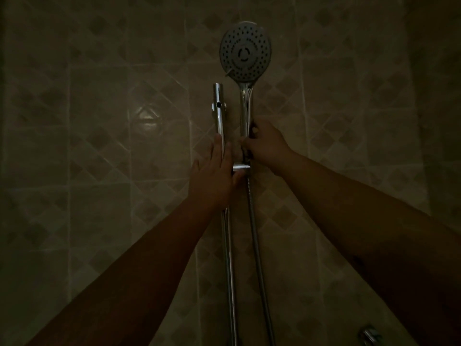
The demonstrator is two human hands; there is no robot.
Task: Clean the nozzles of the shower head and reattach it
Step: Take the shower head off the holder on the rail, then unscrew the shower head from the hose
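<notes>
The round grey shower head [245, 51] stands upright high on the tiled wall, its nozzle face toward me. Its chrome handle [245, 108] runs down into the holder [241, 167] on the vertical chrome slide rail [219, 108]. My right hand [267, 146] is closed around the lower part of the handle, just above the holder. Fingers apart, my left hand [215, 173] lies flat against the rail and the holder, its thumb under the holder. The metal hose [257, 245] hangs down from the handle's lower end.
The rail continues downward between my forearms [229, 270]. A chrome tap fitting [369, 335] shows at the bottom right. The light is dim. Patterned beige tiles [99, 146] cover the wall all around.
</notes>
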